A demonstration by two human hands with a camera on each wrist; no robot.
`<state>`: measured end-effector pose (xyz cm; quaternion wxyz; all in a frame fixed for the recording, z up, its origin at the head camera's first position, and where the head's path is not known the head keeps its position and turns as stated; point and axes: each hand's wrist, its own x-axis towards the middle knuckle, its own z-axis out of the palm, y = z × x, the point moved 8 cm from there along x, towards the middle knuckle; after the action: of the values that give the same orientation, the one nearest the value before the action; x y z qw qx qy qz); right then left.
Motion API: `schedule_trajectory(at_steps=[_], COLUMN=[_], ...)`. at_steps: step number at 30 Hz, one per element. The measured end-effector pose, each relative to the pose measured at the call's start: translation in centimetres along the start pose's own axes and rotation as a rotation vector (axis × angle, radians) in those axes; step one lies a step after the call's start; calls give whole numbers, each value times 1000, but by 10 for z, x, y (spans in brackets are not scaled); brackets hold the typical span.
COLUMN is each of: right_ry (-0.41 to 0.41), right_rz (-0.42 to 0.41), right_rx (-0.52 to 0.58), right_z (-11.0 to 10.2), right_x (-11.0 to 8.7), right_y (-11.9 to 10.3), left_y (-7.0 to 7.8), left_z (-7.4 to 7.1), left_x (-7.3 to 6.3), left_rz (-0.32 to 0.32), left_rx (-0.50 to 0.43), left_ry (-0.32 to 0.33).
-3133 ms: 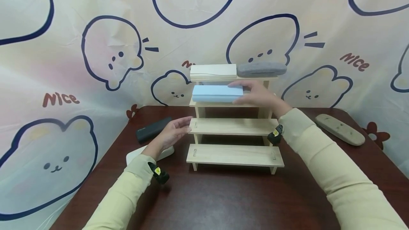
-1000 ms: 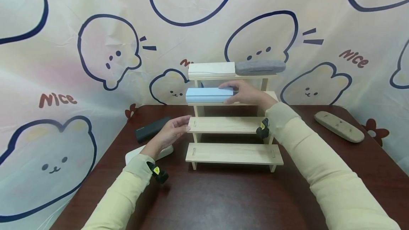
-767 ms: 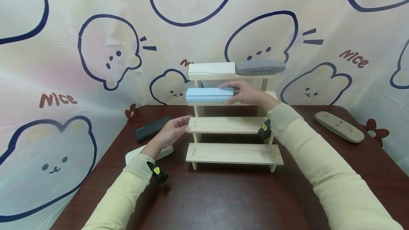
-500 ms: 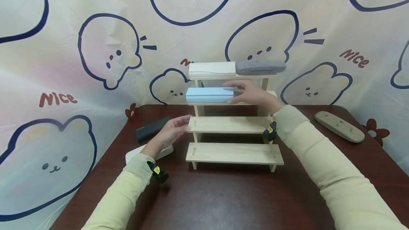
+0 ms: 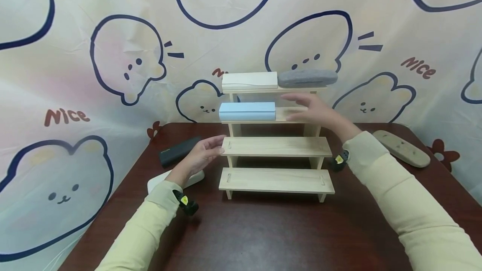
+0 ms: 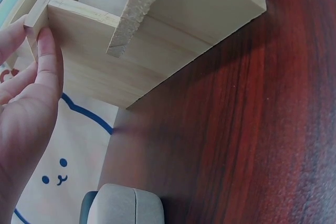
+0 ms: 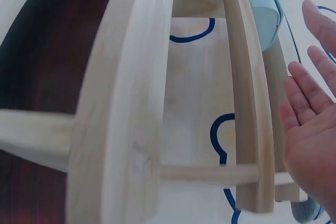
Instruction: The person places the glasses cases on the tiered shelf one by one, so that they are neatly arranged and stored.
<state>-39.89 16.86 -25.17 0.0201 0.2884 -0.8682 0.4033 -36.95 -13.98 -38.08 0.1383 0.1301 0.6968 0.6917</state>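
Observation:
A light blue glasses case [image 5: 247, 112] lies along the left half of the second-highest tier of a wooden stepped display rack [image 5: 276, 147]. To its right, my right hand [image 5: 318, 114] hovers over the bare end of that tier, thumb and fingers spread, holding nothing. The right wrist view shows the same hand with its palm turned up and a gap between it and the blue case [image 7: 261, 11]. My left hand [image 5: 203, 156] pinches the left end of the tier below between thumb and fingers. The left wrist view shows the fingertips [image 6: 46, 40] on that board's end.
On the top tier, a white glasses case [image 5: 249, 81] sits beside a grey fuzzy case [image 5: 307, 78]. Left of the rack lie a dark case [image 5: 178, 152] and a white case [image 5: 196, 178], partly behind my left hand. A beige patterned case [image 5: 403, 149] lies at the right.
The blue case slid left along its tier with my right hand on it. The right hand has since let go and drawn back to the right. My left hand has kept its place.

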Motion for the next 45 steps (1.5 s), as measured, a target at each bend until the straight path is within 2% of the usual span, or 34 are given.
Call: schedule_trajectory(at_steps=[12,17,25,35,45], right_ry=[81,130,193,272,327], right_rz=[66,85,144,202,310], right_rx=[78,44,52,-7,-57], right_z=[-18,-30,-47,-62,-77], right_x=[-33,-53,-82,-119,-159], right_y=[20,31,50,71,108], left_y=[0,0,-1,-1,-2], left_z=[-1,1,1,1,1], left_x=[0,0,0,0,1], left_rz=[11,23,7,10,13], left_rx=[3,1,-2,-12,-17], left_ry=[-16,-34,-15,-28,-31])
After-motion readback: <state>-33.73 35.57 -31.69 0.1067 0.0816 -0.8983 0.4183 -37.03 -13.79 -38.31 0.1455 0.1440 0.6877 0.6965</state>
